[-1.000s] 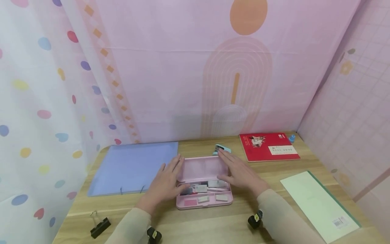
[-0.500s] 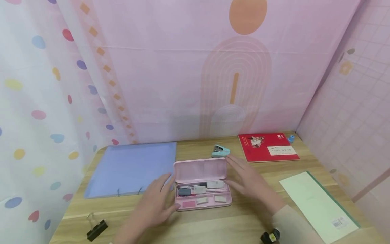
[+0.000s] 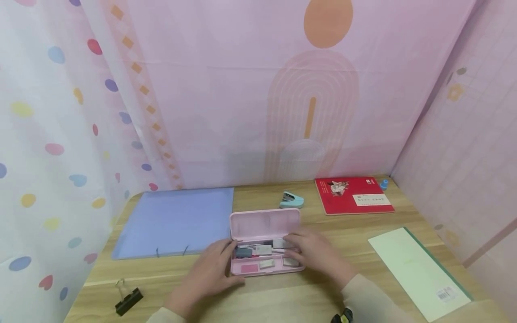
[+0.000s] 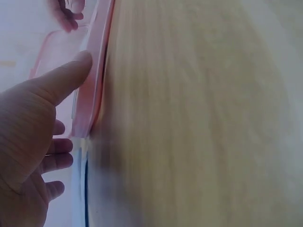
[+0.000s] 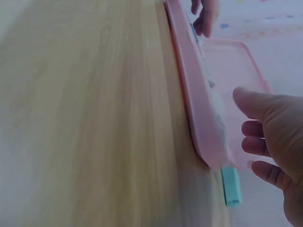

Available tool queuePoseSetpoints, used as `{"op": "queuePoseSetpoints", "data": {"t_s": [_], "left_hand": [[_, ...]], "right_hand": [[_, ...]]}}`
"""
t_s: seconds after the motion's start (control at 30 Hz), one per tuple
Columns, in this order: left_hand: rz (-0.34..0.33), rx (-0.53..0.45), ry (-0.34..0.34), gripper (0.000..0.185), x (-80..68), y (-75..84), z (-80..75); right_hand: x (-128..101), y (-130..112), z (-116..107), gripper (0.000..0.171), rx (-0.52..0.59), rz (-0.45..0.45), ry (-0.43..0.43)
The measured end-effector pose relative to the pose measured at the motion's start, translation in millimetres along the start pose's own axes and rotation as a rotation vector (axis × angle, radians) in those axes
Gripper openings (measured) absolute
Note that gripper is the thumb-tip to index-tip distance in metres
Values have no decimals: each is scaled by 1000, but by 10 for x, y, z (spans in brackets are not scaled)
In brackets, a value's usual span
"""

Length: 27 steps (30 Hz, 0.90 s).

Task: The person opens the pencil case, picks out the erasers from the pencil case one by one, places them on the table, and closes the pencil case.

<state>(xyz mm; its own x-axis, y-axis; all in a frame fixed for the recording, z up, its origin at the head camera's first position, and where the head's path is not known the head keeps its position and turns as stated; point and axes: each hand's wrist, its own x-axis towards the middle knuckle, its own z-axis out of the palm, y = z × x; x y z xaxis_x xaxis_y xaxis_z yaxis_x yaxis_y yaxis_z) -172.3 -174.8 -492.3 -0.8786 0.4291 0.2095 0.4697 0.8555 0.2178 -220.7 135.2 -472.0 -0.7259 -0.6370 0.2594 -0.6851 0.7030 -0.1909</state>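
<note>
Pink pencil case [image 3: 264, 244] lying open at the middle of the table [image 3: 307, 296], lid up and leaning back, small stationery loose in the tray. Could well skid or snap shut on the fingers if pushed from one side only — light plastic on smooth wood. Left hand [image 3: 208, 273] against the case's left end, grip loose, thumb on the rim, nothing clasped. Right hand [image 3: 317, 255] over the tray's right part, fingers relaxed — whether pinching an item, cannot tell. Beyond: blue folder [image 3: 173, 222], stapler [image 3: 291, 200], red book [image 3: 353, 194].
</note>
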Motion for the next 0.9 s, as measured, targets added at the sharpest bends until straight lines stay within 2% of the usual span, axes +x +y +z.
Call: {"op": "queuePoseSetpoints", "data": {"t_s": [0.1, 0.23, 0.47, 0.77, 0.9], "left_hand": [[-7, 8, -5, 103, 28, -24, 48], [-18, 9, -20, 103, 54, -35, 80], [-34, -27, -19, 102, 66, -36, 99], [-59, -58, -24, 102, 54, -46, 125], [-52, -55, -28, 102, 54, -43, 117]], "right_hand": [[103, -33, 64, 40, 0, 51, -47], [178, -41, 112, 39, -19, 106, -67], [204, -42, 159, 28, -4, 127, -71], [185, -54, 164, 21, 37, 96, -2], [89, 43, 47, 19, 95, 133, 52]]}}
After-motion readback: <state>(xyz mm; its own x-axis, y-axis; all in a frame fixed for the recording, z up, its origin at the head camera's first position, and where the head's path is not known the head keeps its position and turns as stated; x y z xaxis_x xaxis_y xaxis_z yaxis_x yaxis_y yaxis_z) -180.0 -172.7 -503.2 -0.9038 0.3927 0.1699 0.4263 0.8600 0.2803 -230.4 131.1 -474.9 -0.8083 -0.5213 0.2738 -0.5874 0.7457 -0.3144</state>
